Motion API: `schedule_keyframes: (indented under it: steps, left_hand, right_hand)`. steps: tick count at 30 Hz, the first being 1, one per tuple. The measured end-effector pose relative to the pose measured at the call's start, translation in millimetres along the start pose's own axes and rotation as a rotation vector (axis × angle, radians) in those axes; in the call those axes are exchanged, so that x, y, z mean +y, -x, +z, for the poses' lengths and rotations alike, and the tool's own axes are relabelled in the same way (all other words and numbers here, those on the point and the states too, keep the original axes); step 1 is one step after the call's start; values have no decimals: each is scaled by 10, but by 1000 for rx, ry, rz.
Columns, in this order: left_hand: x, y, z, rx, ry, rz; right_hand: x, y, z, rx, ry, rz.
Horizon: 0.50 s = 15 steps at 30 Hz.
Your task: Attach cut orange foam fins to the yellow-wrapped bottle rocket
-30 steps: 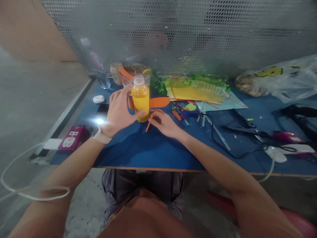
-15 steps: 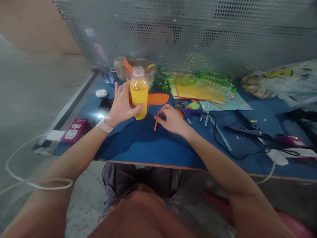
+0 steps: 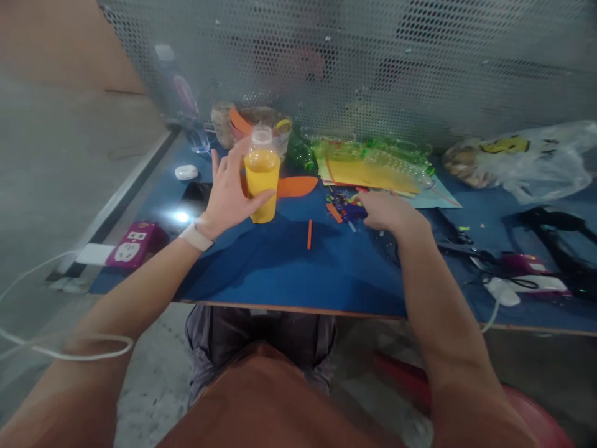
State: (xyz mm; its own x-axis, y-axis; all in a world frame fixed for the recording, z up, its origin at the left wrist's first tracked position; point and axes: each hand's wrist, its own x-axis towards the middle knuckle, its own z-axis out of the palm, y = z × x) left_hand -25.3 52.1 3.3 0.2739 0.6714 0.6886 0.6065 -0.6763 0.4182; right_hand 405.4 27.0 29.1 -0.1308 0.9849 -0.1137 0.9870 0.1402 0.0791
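Note:
My left hand (image 3: 233, 191) is wrapped around the side of a clear plastic bottle (image 3: 262, 135), its thumb across the front. Yellow paper (image 3: 262, 180) covers the bottle's body, and it stands upright with no cap. Orange leaf-shaped paper (image 3: 298, 186) sticks out to the right behind it. A thin orange strip (image 3: 310, 234) lies alone on the blue table (image 3: 280, 274). My right hand (image 3: 387, 211) reaches down over a small heap of coloured scraps (image 3: 339, 202) and a dark blue object (image 3: 353, 213). Its fingertips are partly hidden, so their grip is unclear.
Green plastic bottles (image 3: 396, 158) lie over yellow paper sheets (image 3: 361, 173) at the back. A tall water bottle (image 3: 196, 130), a white earbud case (image 3: 186, 172) and a purple power socket (image 3: 132, 244) stand left. A plastic bag (image 3: 527, 155) and cables are at right.
My right hand has let go of the orange strip, which now lies on the table, and has moved right to the scraps. My left hand keeps its hold on the bottle.

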Motion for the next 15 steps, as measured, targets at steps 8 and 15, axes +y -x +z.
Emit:
schedule_keyframes:
  steps: [8, 15]
  left_hand:
    - [-52, 52, -12, 15, -15, 46]
    - [92, 64, -19, 27, -34, 42]
  right_hand:
    - [-147, 134, 54, 33, -4, -28]
    - [-177, 140, -39, 215, -148, 15]
